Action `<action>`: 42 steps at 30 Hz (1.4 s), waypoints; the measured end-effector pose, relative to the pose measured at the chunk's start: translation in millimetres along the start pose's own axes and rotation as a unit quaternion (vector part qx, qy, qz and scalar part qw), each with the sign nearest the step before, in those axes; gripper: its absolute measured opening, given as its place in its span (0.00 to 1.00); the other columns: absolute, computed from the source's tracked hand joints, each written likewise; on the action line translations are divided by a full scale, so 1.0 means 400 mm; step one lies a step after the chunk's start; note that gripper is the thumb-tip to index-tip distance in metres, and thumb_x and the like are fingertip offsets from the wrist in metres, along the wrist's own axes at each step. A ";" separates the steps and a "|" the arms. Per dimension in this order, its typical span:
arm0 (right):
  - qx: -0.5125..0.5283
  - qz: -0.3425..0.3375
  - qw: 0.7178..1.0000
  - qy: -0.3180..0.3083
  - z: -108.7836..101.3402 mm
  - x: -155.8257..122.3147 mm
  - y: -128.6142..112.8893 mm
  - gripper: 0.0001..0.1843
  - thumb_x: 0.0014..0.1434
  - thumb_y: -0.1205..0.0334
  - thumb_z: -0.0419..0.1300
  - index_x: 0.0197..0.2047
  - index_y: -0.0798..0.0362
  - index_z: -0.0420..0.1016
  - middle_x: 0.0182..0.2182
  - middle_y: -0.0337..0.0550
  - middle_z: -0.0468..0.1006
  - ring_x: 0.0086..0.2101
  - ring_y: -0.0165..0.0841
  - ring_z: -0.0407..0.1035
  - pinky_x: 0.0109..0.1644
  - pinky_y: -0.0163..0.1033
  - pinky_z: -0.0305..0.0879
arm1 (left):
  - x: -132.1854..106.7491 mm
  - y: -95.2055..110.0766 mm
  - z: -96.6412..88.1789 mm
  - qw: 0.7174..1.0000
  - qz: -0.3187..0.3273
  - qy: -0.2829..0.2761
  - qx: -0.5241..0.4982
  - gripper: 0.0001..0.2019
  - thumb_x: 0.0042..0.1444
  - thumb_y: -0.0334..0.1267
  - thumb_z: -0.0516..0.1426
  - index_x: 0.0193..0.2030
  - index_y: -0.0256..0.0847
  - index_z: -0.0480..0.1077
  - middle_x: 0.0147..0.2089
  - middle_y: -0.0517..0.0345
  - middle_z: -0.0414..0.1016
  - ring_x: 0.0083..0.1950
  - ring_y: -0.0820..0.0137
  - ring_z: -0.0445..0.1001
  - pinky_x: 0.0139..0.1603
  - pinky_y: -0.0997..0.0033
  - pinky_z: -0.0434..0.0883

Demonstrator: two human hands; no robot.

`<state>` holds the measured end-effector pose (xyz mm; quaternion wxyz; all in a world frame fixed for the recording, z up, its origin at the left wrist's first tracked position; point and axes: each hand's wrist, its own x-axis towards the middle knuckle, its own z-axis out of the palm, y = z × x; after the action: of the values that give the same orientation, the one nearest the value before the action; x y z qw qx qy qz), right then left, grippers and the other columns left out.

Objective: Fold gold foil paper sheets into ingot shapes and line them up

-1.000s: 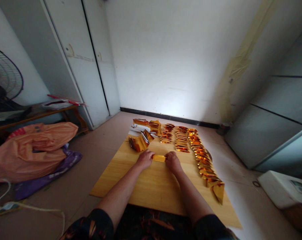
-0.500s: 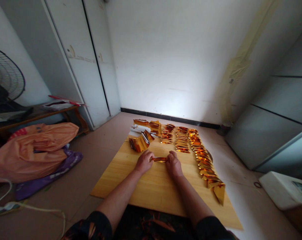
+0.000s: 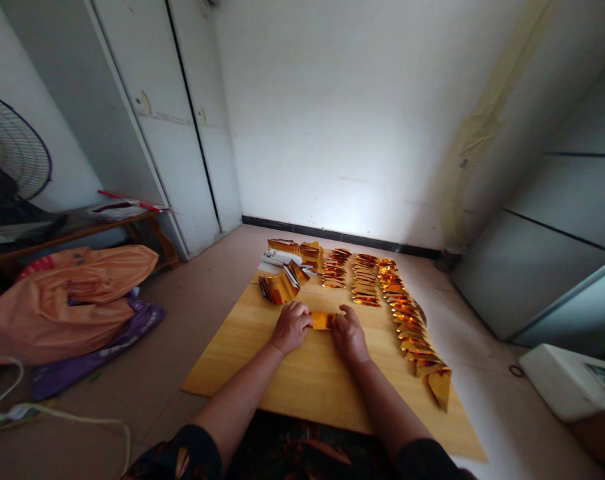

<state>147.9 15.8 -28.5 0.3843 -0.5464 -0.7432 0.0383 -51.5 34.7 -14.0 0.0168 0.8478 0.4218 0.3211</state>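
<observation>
Strip of gold foil (image 3: 323,321), long axis crosswise. Left hand (image 3: 291,327) pinches its left end; right hand (image 3: 350,336), equally near, holds its right.

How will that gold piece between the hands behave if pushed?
The gold piece looks like thin foil, so it's probably light. Pressure from the left hand or right hand could crease it, as its middle spans between them. Its glossy face may be slippery.
</observation>
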 end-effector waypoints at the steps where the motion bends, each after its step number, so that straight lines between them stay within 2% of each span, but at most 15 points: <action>1: -0.008 -0.015 1.000 0.000 -0.005 -0.003 -0.002 0.10 0.54 0.73 0.51 0.28 0.53 0.70 0.48 0.51 0.69 0.43 0.33 0.66 0.47 0.37 0.64 | -0.001 0.001 -0.001 1.000 0.006 -0.007 -0.004 0.08 0.48 0.25 0.55 0.28 0.42 0.73 0.35 0.56 0.70 0.42 0.66 0.65 0.44 0.65 0.62; 4: -0.042 -0.045 0.998 -0.025 -0.029 -0.012 -0.014 0.10 0.52 0.74 0.52 0.29 0.53 0.71 0.45 0.49 0.72 0.42 0.35 0.64 0.45 0.38 0.60 | -0.005 0.004 -0.003 0.999 0.025 -0.027 -0.017 0.09 0.46 0.23 0.55 0.29 0.41 0.73 0.33 0.57 0.73 0.40 0.67 0.67 0.43 0.65 0.62; 7: -0.058 -0.033 0.995 -0.075 -0.057 -0.019 -0.027 0.09 0.50 0.75 0.53 0.28 0.53 0.71 0.33 0.43 0.74 0.37 0.34 0.63 0.41 0.36 0.55 | -0.013 0.005 -0.009 0.998 0.031 -0.042 -0.027 0.09 0.46 0.25 0.55 0.30 0.41 0.74 0.33 0.57 0.75 0.40 0.67 0.68 0.43 0.65 0.63; 9: -0.053 -0.023 0.993 -0.104 -0.072 -0.023 -0.032 0.09 0.49 0.75 0.53 0.28 0.53 0.70 0.29 0.41 0.74 0.35 0.33 0.63 0.39 0.35 0.53 | -0.021 0.004 -0.014 0.998 0.030 -0.049 -0.039 0.08 0.47 0.27 0.56 0.30 0.42 0.75 0.35 0.57 0.76 0.40 0.67 0.69 0.44 0.65 0.64; 13: -0.030 -0.026 0.989 -0.141 -0.086 -0.027 -0.022 0.07 0.54 0.72 0.55 0.30 0.52 0.72 0.32 0.39 0.75 0.37 0.32 0.64 0.40 0.35 0.52 | -0.031 -0.006 -0.022 0.995 0.021 -0.065 -0.066 0.06 0.50 0.32 0.58 0.34 0.42 0.76 0.40 0.56 0.78 0.42 0.67 0.71 0.46 0.64 0.66; 16: -0.010 -0.022 0.987 -0.158 -0.088 -0.024 -0.007 0.07 0.57 0.68 0.55 0.31 0.51 0.73 0.33 0.39 0.76 0.38 0.32 0.65 0.42 0.35 0.54 | -0.032 -0.013 -0.022 0.994 0.005 -0.075 -0.079 0.06 0.54 0.33 0.57 0.32 0.43 0.77 0.41 0.57 0.79 0.42 0.68 0.72 0.47 0.65 0.67; 19: 0.003 -0.004 0.986 -0.164 -0.086 -0.017 0.001 0.08 0.60 0.65 0.54 0.32 0.51 0.73 0.32 0.39 0.76 0.37 0.32 0.66 0.42 0.35 0.56 | -0.029 -0.016 -0.021 0.993 -0.010 -0.073 -0.093 0.06 0.55 0.35 0.57 0.32 0.42 0.77 0.41 0.57 0.79 0.42 0.69 0.73 0.47 0.67 0.67; 23: -0.013 0.011 0.987 -0.162 -0.084 -0.011 -0.002 0.08 0.61 0.64 0.54 0.32 0.51 0.74 0.32 0.40 0.76 0.36 0.32 0.67 0.41 0.34 0.57 | -0.025 -0.017 -0.020 0.992 -0.017 -0.073 -0.103 0.04 0.50 0.37 0.62 0.33 0.42 0.76 0.41 0.56 0.79 0.43 0.68 0.73 0.48 0.67 0.68; 25: -0.023 0.016 0.987 -0.160 -0.082 -0.010 -0.005 0.09 0.61 0.64 0.53 0.32 0.52 0.73 0.32 0.40 0.76 0.36 0.31 0.67 0.41 0.33 0.56 | -0.023 -0.020 -0.017 0.992 -0.019 -0.073 -0.100 0.02 0.51 0.34 0.61 0.32 0.42 0.76 0.40 0.57 0.79 0.43 0.68 0.73 0.48 0.67 0.67; 30: -0.059 0.040 0.984 -0.161 -0.076 0.000 -0.012 0.09 0.62 0.64 0.53 0.33 0.53 0.72 0.33 0.41 0.76 0.36 0.31 0.67 0.41 0.33 0.55 | -0.013 -0.022 -0.009 0.994 -0.027 -0.072 -0.081 0.07 0.56 0.32 0.55 0.30 0.40 0.74 0.36 0.55 0.77 0.41 0.69 0.72 0.46 0.69 0.67; 34: -0.101 0.061 0.980 -0.158 -0.066 0.010 -0.025 0.10 0.63 0.65 0.51 0.34 0.52 0.72 0.33 0.40 0.77 0.36 0.30 0.68 0.40 0.33 0.54 | -0.001 -0.010 -0.006 0.994 -0.068 -0.071 -0.047 0.07 0.56 0.32 0.55 0.29 0.39 0.72 0.34 0.55 0.74 0.40 0.69 0.70 0.44 0.71 0.66; 38: -0.158 0.076 0.974 -0.145 -0.049 0.015 -0.038 0.10 0.63 0.66 0.51 0.33 0.53 0.72 0.32 0.42 0.77 0.34 0.30 0.69 0.37 0.33 0.52 | 0.012 0.007 -0.009 0.988 -0.120 -0.099 0.011 0.07 0.55 0.33 0.55 0.27 0.39 0.71 0.33 0.56 0.72 0.38 0.69 0.69 0.39 0.72 0.65; 42: -0.196 0.070 0.969 -0.134 -0.037 0.016 -0.041 0.12 0.64 0.64 0.50 0.34 0.54 0.72 0.32 0.43 0.76 0.32 0.30 0.69 0.35 0.34 0.50 | 0.023 0.019 -0.017 0.979 -0.146 -0.130 0.052 0.07 0.54 0.35 0.57 0.26 0.39 0.68 0.33 0.57 0.70 0.37 0.69 0.68 0.37 0.73 0.63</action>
<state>143.4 9.3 -7.0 0.1630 -0.6514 -0.7410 -0.0084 -45.9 34.8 -1.4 0.0742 0.8116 0.5510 0.1795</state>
